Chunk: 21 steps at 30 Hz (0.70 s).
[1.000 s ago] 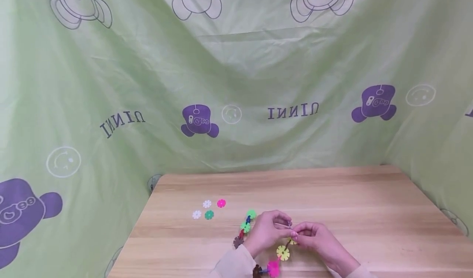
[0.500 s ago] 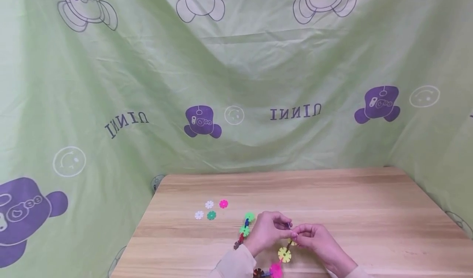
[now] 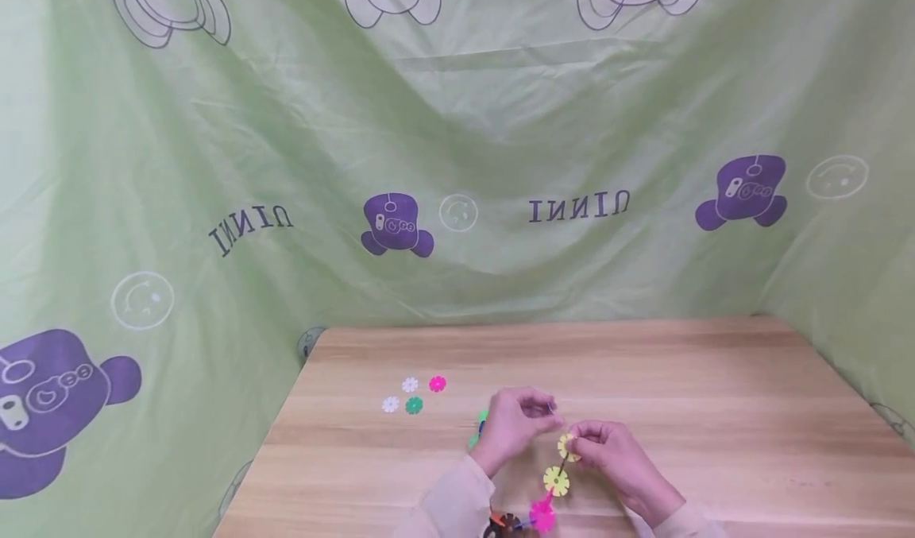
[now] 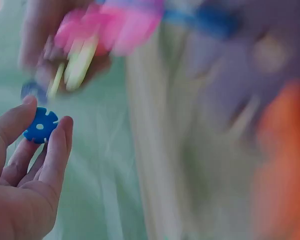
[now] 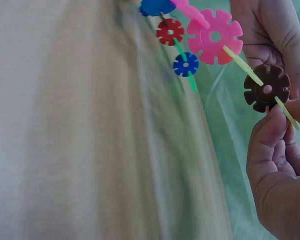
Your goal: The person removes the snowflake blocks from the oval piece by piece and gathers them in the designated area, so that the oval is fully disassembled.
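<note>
My left hand (image 3: 509, 425) pinches a blue notched plastic disc (image 4: 41, 125) between thumb and fingertips. A blurred bluish disc (image 4: 34, 92) shows just beyond that thumb. Lower and to the right, my right hand (image 3: 616, 460) grips the yellow end disc (image 3: 567, 446) of a chain of slotted-together discs. From there the chain runs down through a brown disc (image 5: 263, 91), a second yellow disc (image 3: 555, 481) and a pink disc (image 3: 542, 516). Its green part (image 3: 474, 441) is mostly hidden behind my left hand and sleeve. A gap separates the two hands.
Loose discs lie on the wooden table (image 3: 343, 458) at the left: two white (image 3: 390, 404), one pink (image 3: 438, 384) and one green (image 3: 414, 405). A green printed cloth (image 3: 457, 284) hangs behind the table and along both sides.
The hands were fingertip to fingertip and are now apart. My left hand has risen away with the blue disc, while the yellow end disc shows in my right fingers. The head view has shifted slightly.
</note>
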{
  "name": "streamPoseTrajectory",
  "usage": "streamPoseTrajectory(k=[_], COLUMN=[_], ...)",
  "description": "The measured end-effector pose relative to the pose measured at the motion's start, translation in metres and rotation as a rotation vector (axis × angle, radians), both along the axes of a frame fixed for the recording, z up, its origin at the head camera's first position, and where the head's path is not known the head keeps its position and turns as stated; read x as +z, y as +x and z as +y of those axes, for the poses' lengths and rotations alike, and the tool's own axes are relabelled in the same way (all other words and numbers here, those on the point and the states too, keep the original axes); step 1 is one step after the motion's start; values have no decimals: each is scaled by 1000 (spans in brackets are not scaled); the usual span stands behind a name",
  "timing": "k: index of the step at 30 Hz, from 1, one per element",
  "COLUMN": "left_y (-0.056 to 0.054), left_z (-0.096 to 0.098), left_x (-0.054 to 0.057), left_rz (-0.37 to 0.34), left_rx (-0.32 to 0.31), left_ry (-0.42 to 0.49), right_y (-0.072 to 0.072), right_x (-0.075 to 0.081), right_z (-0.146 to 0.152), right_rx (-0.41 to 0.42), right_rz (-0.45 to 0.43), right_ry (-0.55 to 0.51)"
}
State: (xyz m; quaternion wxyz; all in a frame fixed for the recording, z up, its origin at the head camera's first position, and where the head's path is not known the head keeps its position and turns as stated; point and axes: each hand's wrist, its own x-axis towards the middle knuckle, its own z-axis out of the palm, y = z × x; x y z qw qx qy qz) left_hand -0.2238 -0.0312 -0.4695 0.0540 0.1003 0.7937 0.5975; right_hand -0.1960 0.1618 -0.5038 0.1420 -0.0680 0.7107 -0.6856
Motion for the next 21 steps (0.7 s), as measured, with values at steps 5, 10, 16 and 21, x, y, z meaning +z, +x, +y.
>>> streamPoseTrajectory(k=[5, 10, 16, 21], left_y=[-14, -26, -37, -45], left_z=[-24, -51, -89, -123], left_x=[8, 5, -15, -35], left_rz=[8, 35, 90, 139], left_rx=[75, 98, 212, 313], left_ry=[35, -13, -160, -254], right_y=[4, 2, 2, 2], right_x=[-5, -4, -4, -5], right_z=[7, 12, 15, 17], right_rx=[6, -9, -5, 26], right_rz=[-31, -42, -56, -42], right_ry=[7, -17, -19, -31])
